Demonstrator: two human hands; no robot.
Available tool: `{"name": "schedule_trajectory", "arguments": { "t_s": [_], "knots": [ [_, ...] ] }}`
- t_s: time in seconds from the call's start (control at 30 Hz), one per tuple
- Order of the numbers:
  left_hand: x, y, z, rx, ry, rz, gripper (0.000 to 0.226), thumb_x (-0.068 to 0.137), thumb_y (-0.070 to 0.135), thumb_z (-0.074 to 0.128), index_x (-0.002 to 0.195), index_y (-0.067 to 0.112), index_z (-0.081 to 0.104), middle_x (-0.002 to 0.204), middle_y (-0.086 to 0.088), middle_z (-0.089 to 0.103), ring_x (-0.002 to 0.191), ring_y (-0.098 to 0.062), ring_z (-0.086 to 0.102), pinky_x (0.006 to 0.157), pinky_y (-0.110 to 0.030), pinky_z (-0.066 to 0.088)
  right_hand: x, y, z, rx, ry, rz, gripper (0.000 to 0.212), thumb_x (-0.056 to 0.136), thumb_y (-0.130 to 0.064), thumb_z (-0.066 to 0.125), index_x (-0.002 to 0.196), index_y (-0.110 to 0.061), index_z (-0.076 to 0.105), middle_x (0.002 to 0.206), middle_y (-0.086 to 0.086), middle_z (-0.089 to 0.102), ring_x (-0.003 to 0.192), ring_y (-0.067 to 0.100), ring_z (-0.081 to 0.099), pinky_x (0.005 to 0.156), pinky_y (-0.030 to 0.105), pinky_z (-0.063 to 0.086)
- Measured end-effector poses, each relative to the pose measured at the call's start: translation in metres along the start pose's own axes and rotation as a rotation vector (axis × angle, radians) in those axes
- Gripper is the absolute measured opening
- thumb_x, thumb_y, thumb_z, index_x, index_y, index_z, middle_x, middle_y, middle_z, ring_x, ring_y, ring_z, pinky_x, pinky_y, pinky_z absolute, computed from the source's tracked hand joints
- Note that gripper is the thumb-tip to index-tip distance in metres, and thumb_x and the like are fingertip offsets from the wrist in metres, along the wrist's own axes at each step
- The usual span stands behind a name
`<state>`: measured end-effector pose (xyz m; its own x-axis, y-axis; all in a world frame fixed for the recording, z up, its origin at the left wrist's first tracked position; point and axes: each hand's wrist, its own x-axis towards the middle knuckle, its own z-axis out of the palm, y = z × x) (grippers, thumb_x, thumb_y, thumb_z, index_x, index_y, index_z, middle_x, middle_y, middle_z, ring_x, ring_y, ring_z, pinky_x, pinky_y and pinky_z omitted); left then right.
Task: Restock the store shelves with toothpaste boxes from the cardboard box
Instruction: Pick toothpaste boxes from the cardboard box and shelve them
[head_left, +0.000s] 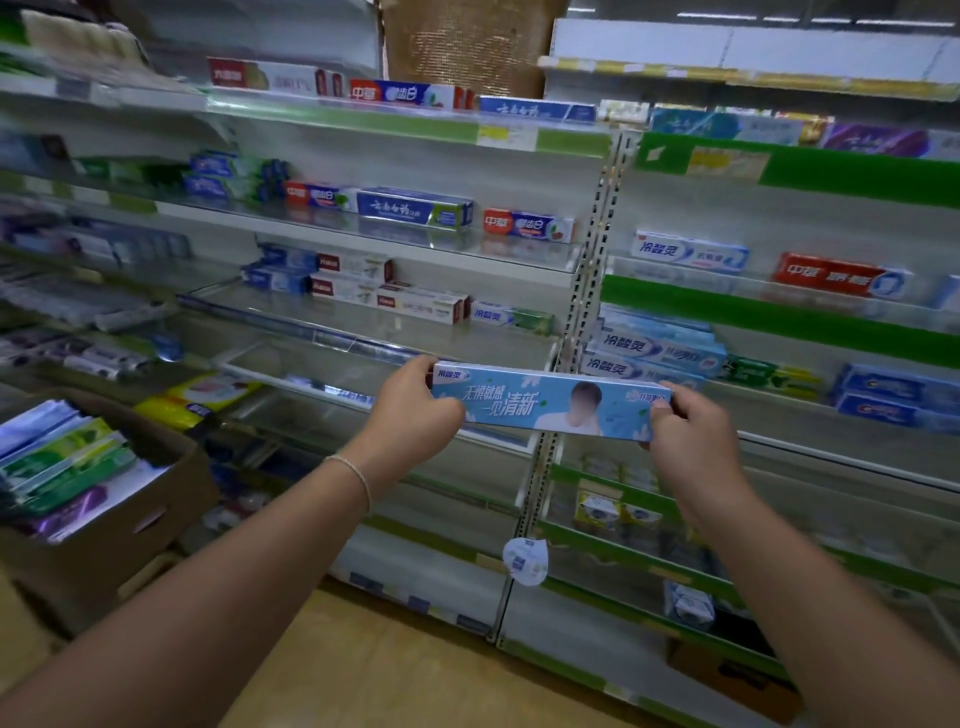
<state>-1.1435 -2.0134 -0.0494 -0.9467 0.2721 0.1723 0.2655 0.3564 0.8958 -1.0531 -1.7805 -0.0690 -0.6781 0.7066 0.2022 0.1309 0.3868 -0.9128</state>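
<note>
Both hands, left (415, 402) and right (691, 431), pinch the ends of the long toothpaste box (550, 402), which looks light, stiff yet crushable, so end grips suit it.

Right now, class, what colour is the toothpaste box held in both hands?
Light blue toothpaste box with white lettering; head view.

The scene is dim and cool-toned, lit by ceiling strip lights (810, 20) at one o'clock. Soft glare streaks the clear shelf fronts (332, 332) near centre. The toothpaste box (545, 402) in the middle is fairly sharp. Towards nine and ten o'clock the picture smears into heavy blur. Wide-angle distortion bends the shelf lines at the edges. Shadows deepen under the lower shelves at five o'clock.
</note>
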Motion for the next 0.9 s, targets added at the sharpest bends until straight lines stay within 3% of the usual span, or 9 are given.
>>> {"name": "schedule_trajectory", "arguments": {
  "t_s": [0.07, 0.2, 0.43, 0.5, 0.63, 0.77, 0.9],
  "knots": [
    [0.001, -0.007, -0.007, -0.001, 0.003, -0.011, 0.028, 0.083, 0.001, 0.059, 0.105, 0.019, 0.057, 0.096, 0.000, 0.065, 0.085, -0.015, 0.063, 0.070, -0.033, 0.054, -0.005, -0.003, 0.009, 0.013, -0.015, -0.005, 0.020, 0.103, -0.017, 0.044, 0.095, -0.019, 0.062, 0.088, 0.004, 0.063, 0.080, 0.022, 0.057, 0.068, 0.041, 0.047],
    [0.002, -0.015, -0.017, 0.022, 0.005, -0.010, 0.025, 0.083, 0.001, 0.057, 0.104, 0.015, 0.060, 0.094, -0.004, 0.067, 0.089, -0.024, 0.065, 0.077, -0.045, 0.056, -0.011, -0.006, 0.020, 0.034, -0.040, -0.010, 0.018, 0.102, -0.014, 0.047, 0.098, -0.023, 0.062, 0.089, -0.005, 0.063, 0.090, 0.024, 0.060, 0.083, 0.050, 0.053],
    [0.005, -0.021, -0.017, 0.010, -0.001, -0.007, 0.029, 0.086, 0.001, 0.055, 0.109, 0.019, 0.060, 0.092, 0.006, 0.065, 0.083, -0.010, 0.062, 0.065, -0.030, 0.054, -0.016, -0.008, 0.019, 0.059, -0.086, -0.006, 0.014, 0.098, -0.011, 0.056, 0.101, -0.024, 0.060, 0.091, -0.006, 0.065, 0.088, 0.015, 0.062, 0.082, 0.043, 0.055],
    [0.005, -0.022, -0.015, 0.007, -0.012, -0.009, 0.029, 0.087, 0.002, 0.055, 0.111, 0.019, 0.059, 0.094, 0.006, 0.065, 0.085, -0.008, 0.062, 0.068, -0.029, 0.056, -0.016, -0.007, 0.018, 0.064, -0.084, -0.002, 0.014, 0.096, -0.010, 0.060, 0.103, -0.022, 0.061, 0.091, -0.005, 0.066, 0.087, 0.016, 0.063, 0.081, 0.043, 0.055],
    [0.009, -0.021, -0.011, 0.005, -0.014, -0.020, 0.027, 0.089, 0.002, 0.054, 0.107, 0.023, 0.053, 0.093, 0.006, 0.062, 0.087, -0.008, 0.061, 0.075, -0.036, 0.059, -0.018, -0.004, 0.014, 0.052, -0.111, 0.006, 0.027, 0.090, -0.009, 0.069, 0.114, -0.017, 0.063, 0.094, -0.004, 0.068, 0.087, 0.012, 0.064, 0.075, 0.034, 0.054],
    [0.009, -0.024, -0.012, -0.009, -0.016, -0.027, 0.030, 0.089, -0.001, 0.053, 0.111, 0.019, 0.055, 0.093, 0.005, 0.061, 0.080, -0.004, 0.059, 0.052, -0.015, 0.048, -0.018, -0.005, 0.015, 0.067, -0.134, 0.012, 0.045, 0.083, -0.005, 0.076, 0.124, -0.015, 0.059, 0.098, -0.004, 0.068, 0.090, 0.014, 0.066, 0.083, 0.038, 0.056],
    [0.006, -0.028, -0.022, -0.029, -0.010, -0.046, 0.032, 0.088, -0.002, 0.052, 0.114, 0.017, 0.055, 0.093, 0.007, 0.061, 0.082, -0.005, 0.059, 0.055, -0.015, 0.048, -0.021, -0.008, 0.025, 0.084, -0.191, 0.007, 0.053, 0.079, -0.002, 0.079, 0.126, -0.012, 0.058, 0.099, -0.003, 0.068, 0.090, 0.012, 0.065, 0.080, 0.035, 0.056]
  ]
}}
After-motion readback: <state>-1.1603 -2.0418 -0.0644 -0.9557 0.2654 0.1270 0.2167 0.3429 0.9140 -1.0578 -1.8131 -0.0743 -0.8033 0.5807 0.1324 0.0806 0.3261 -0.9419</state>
